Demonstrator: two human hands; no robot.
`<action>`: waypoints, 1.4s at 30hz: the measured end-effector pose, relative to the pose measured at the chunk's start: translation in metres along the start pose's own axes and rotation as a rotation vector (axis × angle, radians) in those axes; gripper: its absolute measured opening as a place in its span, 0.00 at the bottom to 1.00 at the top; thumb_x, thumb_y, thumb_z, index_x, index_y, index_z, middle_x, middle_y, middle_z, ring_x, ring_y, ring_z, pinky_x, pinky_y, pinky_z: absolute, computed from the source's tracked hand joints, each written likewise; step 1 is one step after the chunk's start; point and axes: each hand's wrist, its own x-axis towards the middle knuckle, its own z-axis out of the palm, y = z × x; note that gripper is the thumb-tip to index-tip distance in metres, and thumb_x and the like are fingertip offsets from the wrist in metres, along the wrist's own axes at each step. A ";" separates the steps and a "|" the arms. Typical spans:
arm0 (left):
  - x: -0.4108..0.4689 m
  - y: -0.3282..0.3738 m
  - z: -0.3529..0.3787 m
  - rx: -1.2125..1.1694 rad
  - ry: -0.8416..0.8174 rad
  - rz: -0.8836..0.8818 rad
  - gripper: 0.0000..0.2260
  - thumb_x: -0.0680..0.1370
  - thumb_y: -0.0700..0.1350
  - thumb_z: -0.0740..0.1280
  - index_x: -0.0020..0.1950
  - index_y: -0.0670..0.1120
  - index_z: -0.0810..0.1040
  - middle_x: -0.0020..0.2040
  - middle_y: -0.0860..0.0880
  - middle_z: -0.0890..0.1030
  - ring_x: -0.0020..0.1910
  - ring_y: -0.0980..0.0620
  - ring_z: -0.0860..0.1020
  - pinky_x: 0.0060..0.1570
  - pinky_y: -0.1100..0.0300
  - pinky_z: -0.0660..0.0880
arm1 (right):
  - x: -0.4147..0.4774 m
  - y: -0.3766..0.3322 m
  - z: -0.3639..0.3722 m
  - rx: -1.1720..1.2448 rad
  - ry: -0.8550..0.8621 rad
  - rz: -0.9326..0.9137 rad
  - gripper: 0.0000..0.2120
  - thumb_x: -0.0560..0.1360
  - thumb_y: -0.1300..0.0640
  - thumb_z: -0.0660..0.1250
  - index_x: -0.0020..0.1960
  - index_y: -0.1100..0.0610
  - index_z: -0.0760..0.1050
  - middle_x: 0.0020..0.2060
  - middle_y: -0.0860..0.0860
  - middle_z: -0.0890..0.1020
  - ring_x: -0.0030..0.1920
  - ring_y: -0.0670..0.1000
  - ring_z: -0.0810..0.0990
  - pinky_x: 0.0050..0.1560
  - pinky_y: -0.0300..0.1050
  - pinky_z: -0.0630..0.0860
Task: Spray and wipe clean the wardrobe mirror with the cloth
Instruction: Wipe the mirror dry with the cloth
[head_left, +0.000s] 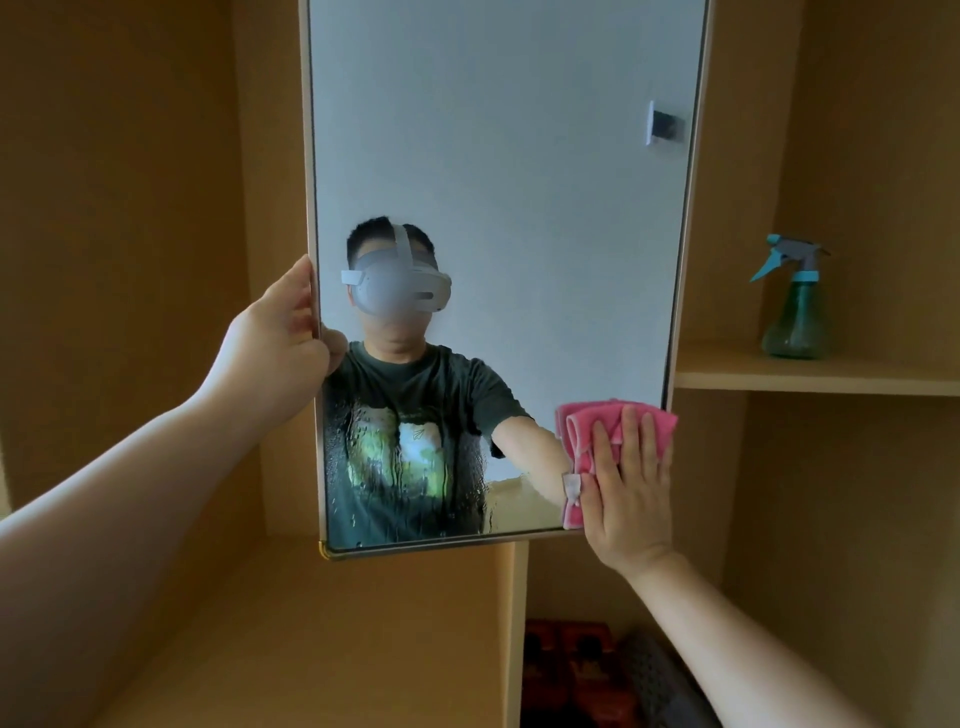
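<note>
Pink cloth (587, 431) pressed to the lower right corner of the wardrobe mirror (519, 182).

The mirror's left edge is gripped by the left hand (283, 338), which is curled round the frame. The cloth is held flat against the glass by the right hand (626, 493), its fingers straight. Droplets (363, 441) are seen on the lower left glass. The spray bottle (795, 306) is stood upright on a shelf (857, 382) to the right, well apart from both hands.

A home: the inside of a tan wooden wardrobe (130, 208), with a framed mirror (519, 182) at twelve o'clock, a shelf (810, 378) at three o'clock and dim stored things (571, 670) at six o'clock.
</note>
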 end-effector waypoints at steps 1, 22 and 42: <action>0.001 0.000 0.000 0.002 -0.006 0.005 0.35 0.72 0.28 0.60 0.63 0.68 0.72 0.46 0.60 0.81 0.46 0.53 0.83 0.44 0.48 0.83 | 0.000 -0.001 0.000 -0.005 -0.003 0.003 0.28 0.83 0.45 0.42 0.77 0.57 0.60 0.77 0.61 0.54 0.78 0.63 0.50 0.74 0.67 0.51; 0.000 -0.011 -0.006 0.043 -0.070 -0.006 0.28 0.74 0.29 0.61 0.67 0.56 0.73 0.51 0.55 0.82 0.50 0.54 0.82 0.53 0.53 0.79 | 0.137 -0.025 -0.047 0.033 0.154 -0.172 0.27 0.83 0.46 0.41 0.79 0.54 0.51 0.78 0.60 0.53 0.78 0.62 0.49 0.76 0.64 0.46; -0.008 -0.009 -0.007 0.120 -0.125 0.026 0.32 0.76 0.30 0.56 0.71 0.64 0.66 0.51 0.61 0.79 0.45 0.60 0.82 0.33 0.71 0.76 | 0.002 -0.063 0.013 0.047 0.106 -0.332 0.28 0.82 0.44 0.47 0.79 0.54 0.49 0.79 0.58 0.47 0.78 0.63 0.47 0.74 0.68 0.47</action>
